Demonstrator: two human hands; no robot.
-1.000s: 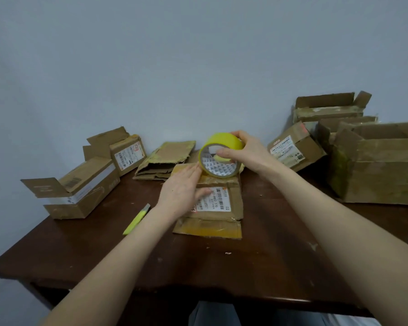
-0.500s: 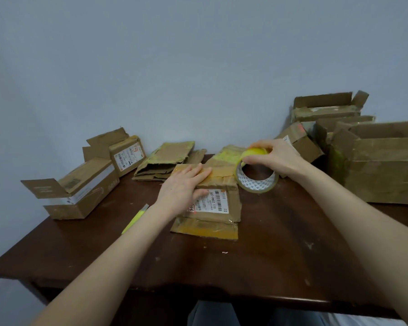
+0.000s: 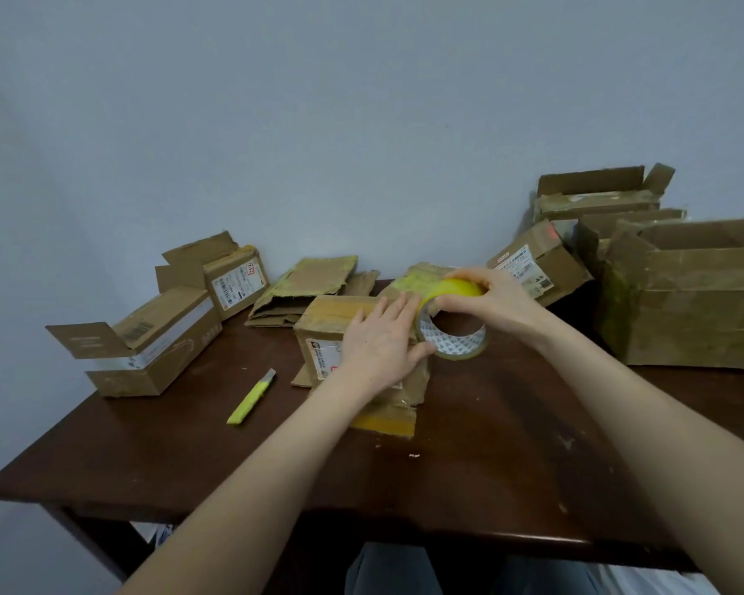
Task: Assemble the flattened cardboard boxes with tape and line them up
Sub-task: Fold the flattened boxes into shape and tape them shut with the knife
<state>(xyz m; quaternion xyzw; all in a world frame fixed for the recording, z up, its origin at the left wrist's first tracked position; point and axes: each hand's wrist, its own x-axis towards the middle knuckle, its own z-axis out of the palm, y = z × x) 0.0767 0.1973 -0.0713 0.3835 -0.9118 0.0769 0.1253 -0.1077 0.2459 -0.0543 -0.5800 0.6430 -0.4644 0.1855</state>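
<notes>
Taping shut the cardboard box [image 3: 331, 315] sitting in the middle of the dark table [image 3: 512, 444]. Pressing down on it with the left hand [image 3: 383, 343], fingers straight and close together, palm flat across the top and right side, thumb splayed toward the tape roll [image 3: 441, 343]. Gripping that roll with the right hand [image 3: 492, 302], fingers curled over the yellow upper rim, roll tilted on the table and seeming to touch the box's right edge. Not managing to make out a free tape end.

Judging the step: keeping the flaps squeezed shut under the flat palm, finding the tape end with the fingertips, sticking it onto the side wall first, then drawing the roll straight across the seam under steady tension, smoothing behind it with the left hand. Probably needing the yellow utility knife [image 3: 252, 397], lying to the left of the box, for the cut.

Comparing with a second ago: roll then raised in the air above the box, now lowered to the table at its right; box then lying flat, label up, now seeming to stand as a block; left hand sliding from the label toward the right edge; knife, flattened stack [image 3: 314, 289] and finished boxes [image 3: 155, 345] staying put
</notes>
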